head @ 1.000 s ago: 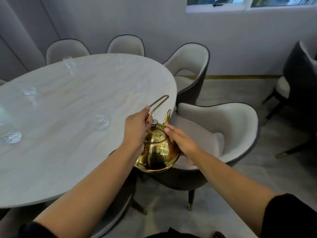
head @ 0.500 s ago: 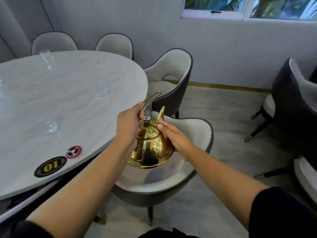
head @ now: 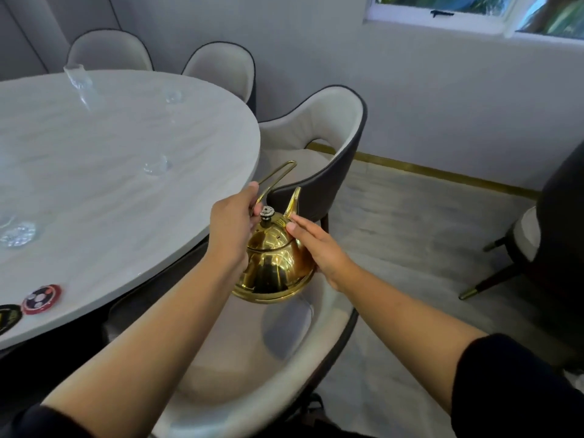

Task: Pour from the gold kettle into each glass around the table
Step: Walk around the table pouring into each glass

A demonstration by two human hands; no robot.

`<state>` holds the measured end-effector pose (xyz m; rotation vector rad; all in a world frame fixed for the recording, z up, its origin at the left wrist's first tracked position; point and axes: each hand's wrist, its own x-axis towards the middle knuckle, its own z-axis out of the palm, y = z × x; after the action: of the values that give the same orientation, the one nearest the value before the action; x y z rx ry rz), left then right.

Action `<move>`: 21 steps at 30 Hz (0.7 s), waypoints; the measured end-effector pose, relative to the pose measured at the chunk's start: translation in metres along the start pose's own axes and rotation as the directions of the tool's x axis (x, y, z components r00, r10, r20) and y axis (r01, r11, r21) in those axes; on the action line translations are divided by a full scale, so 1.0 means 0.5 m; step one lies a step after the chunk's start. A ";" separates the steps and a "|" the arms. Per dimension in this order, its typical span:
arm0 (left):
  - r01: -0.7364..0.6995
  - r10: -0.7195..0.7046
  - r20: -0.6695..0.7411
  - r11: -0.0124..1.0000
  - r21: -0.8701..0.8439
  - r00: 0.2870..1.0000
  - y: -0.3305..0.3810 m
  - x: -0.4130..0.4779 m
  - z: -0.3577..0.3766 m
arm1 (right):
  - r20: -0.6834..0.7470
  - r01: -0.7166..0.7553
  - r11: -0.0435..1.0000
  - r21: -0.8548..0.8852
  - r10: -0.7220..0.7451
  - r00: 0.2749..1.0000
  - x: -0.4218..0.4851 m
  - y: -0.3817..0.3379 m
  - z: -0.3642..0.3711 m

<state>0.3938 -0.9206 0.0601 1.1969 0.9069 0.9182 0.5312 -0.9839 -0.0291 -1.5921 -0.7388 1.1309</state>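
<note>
At table [head: 110,216] near-left edge: black badge [head: 8,317] + red badge [head: 41,299], just beside each other. Up from them by the frame's left edge, near glass [head: 17,235], blurry. On the far side, tall glass [head: 77,79] in front of far chairs [head: 110,49]. To its right is far glass [head: 173,95], and mid glass [head: 155,167] sits nearer the table's right rim. Glass contents: can't tell.

Bare L arm [head: 151,336] reaches fwd from bottom left, wrist by the table rim. L hand [head: 232,229] is back-up, fingers curled round wire handle [head: 278,175], whose loop sticks up & away over the rim. Held there, kettle [head: 275,267] is off the table, just right of the rim, above near chair [head: 240,374] seat. It's abt upright, lid on, knob [head: 267,212] up, spout [head: 294,200] pointing away.

R arm [head: 395,314] comes from bottom right, black sleeve [head: 518,390] at the upper arm. R hand [head: 319,251] is flat, fingers straight, laid on kettle's right side below spout, not gripping.

Behind kettle: 2nd chair [head: 335,121], pale seat, dark shell. Far right: dark chair [head: 562,216], partly cut off.
</note>
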 end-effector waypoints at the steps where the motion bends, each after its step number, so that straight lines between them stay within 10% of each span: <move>1: 0.009 -0.009 -0.016 1.000 -0.017 1.000 -0.001 0.012 0.017 | 0.014 -0.002 1.000 -0.019 0.002 1.000 0.016 -0.008 -0.019; 21: -0.017 -0.020 -0.426 0.996 -0.082 0.905 -0.015 0.269 0.293 | 0.453 0.036 0.993 -0.111 0.018 0.892 0.393 -0.113 -0.278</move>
<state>0.5790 -0.8477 0.0609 0.9351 1.2039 1.2335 0.7374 -0.8471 -0.0283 -1.4264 -1.1340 1.5010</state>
